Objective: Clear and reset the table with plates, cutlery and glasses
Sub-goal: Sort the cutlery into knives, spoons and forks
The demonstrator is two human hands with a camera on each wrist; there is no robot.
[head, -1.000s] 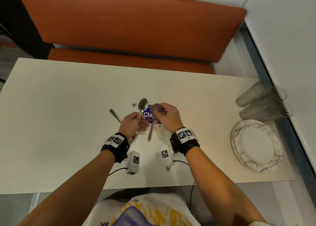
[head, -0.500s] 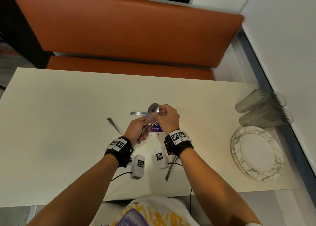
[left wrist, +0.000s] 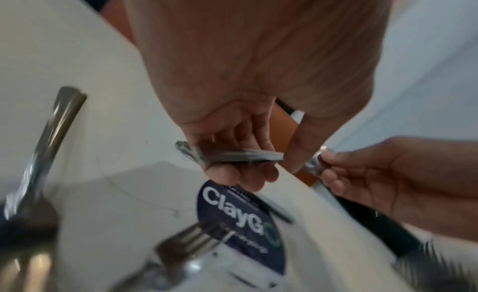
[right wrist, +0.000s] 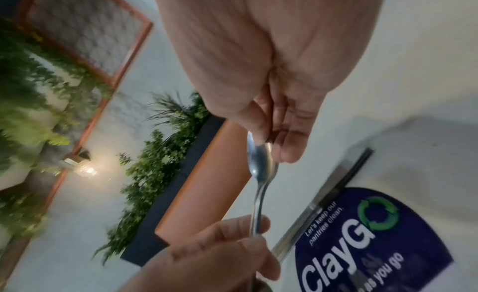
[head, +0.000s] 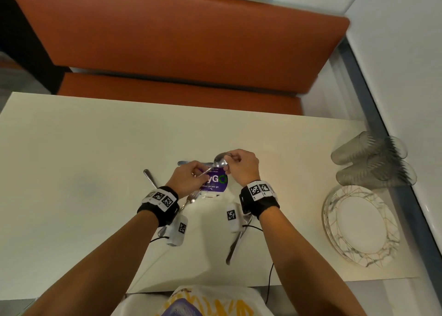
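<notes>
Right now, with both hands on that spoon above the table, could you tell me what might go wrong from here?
1. The spoon is held only by fingertips: the right hand pinches the bowl, the left hand the handle. A slip could drop it onto the sticker.
2. A fork lies under the right wrist; lowering that arm could knock it towards the table edge.
3. The glasses lie on their sides beside the plates, near the edge, and might roll.

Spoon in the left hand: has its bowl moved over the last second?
Yes. Against the ClayGo sticker, the spoon bowl shifted right, from above the sticker's left part to its right part, into the right hand's pinch.
</notes>
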